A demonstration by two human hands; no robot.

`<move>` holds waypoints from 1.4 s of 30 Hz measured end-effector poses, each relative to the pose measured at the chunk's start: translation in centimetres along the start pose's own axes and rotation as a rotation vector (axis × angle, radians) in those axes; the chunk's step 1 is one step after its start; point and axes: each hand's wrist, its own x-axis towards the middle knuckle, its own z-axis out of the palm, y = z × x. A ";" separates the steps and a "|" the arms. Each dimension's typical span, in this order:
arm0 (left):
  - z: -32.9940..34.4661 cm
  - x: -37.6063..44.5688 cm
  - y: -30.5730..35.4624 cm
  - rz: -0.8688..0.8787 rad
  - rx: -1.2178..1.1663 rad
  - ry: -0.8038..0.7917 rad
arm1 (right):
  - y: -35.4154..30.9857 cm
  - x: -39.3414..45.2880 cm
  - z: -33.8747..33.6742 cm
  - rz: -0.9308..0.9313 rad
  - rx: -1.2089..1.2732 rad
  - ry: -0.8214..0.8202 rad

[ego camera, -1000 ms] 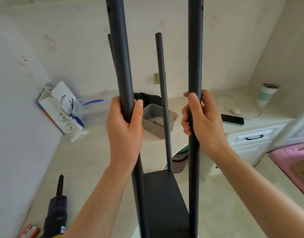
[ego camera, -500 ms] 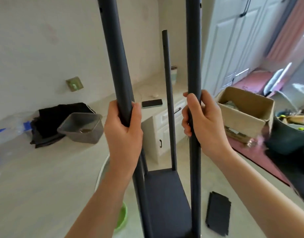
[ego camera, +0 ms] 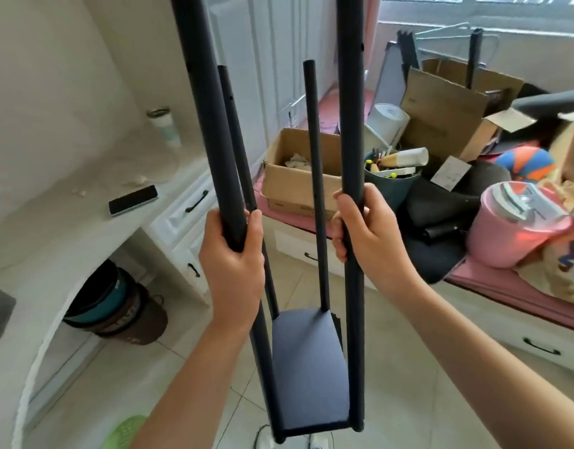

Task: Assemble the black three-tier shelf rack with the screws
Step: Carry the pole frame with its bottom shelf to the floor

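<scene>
The black rack stands upright in front of me: four round black poles rise from one black shelf panel [ego camera: 306, 364] at the bottom. My left hand [ego camera: 232, 257] is wrapped around the near left pole [ego camera: 207, 102]. My right hand [ego camera: 366, 234] grips the near right pole [ego camera: 350, 102]. The two far poles [ego camera: 314, 157] stand free behind, with small screw holes showing along them. The rack's base hangs just above the tiled floor. No screws are visible.
A white counter with drawers [ego camera: 188, 218] holds a phone [ego camera: 133, 199] and a cup [ego camera: 165, 126] at left. Stacked tubs [ego camera: 117, 306] sit under the counter. Cardboard boxes [ego camera: 295, 176], a pink bucket [ego camera: 515, 228] and clutter fill the pink ledge at right.
My view and the rack have swung to the right, from the counter corner toward the window ledge and boxes. Both hands keep the same grip on the near poles.
</scene>
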 end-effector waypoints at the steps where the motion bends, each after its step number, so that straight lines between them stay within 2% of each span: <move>1: 1.3 -0.3 -0.2 0.003 -0.006 -0.035 | 0.4 -0.1 -1.3 0.004 -0.008 0.025; 14: 15.2 -3.9 -3.6 -0.099 -0.213 -0.437 | 4.8 -2.6 -12.9 0.131 -0.151 0.415; 27: 26.2 -9.2 -4.4 -0.098 -0.266 -0.747 | 7.8 -7.3 -22.0 0.277 -0.274 0.647; 34: 32.3 -16.1 -3.7 -0.147 -0.181 -0.901 | 10.0 -11.6 -31.4 0.454 -0.262 0.629; 37: 34.6 -19.1 -4.2 -0.177 -0.107 -1.029 | 12.1 -13.8 -35.9 0.547 -0.257 0.577; 42: 38.0 -23.7 -6.5 -0.345 0.084 -1.202 | 16.8 -17.1 -41.8 0.671 -0.264 0.458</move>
